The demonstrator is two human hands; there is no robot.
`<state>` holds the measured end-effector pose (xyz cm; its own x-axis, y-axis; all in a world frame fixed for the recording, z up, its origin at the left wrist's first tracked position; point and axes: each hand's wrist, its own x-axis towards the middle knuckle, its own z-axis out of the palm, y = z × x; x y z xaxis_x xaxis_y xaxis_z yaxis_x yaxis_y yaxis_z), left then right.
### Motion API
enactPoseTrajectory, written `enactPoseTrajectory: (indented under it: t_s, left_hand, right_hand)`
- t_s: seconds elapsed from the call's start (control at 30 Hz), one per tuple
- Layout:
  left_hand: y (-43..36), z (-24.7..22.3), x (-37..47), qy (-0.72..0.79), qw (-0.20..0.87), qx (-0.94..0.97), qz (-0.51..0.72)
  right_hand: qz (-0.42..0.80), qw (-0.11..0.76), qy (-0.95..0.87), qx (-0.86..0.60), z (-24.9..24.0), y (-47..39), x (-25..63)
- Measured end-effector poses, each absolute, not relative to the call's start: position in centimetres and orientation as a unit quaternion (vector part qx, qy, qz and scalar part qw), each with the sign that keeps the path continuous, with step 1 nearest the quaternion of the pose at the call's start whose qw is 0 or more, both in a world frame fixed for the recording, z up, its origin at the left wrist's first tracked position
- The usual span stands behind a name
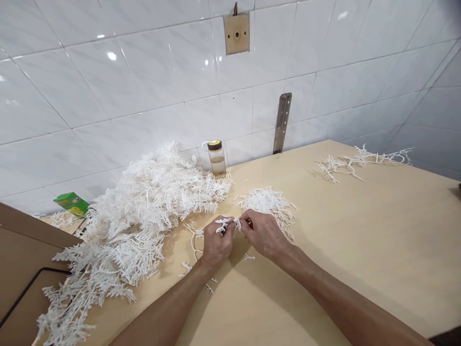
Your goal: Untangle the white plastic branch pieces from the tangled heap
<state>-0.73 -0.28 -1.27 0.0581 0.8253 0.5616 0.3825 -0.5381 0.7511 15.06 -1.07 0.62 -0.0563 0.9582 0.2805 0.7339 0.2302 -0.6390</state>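
the white sprig is just above the tabletop, between the two hands. the left hand grips it between thumb and fingers; the right hand makes a narrow pinch at its end (whether a strand is caught in there, i cannot tell). to handle it well, i'd keep the left grip close to where the right fingers work, so the thin branches don't bend or whip, and use small, light movements. just beyond lies the small pile, near enough for a sleeve-free wrist to brush; the big heap, to the left, looks tangly, so lift single pieces gently there.
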Motion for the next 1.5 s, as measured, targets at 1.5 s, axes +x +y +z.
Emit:
enactPoseTrajectory:
  t_s: [1.5]
  left_hand:
    - [-0.4,0.3,-0.4,0.47,0.468,0.593,0.456]
  right_hand:
    - [0.477,0.411,-0.627,-0.459,1.0,-0.6,17.1]
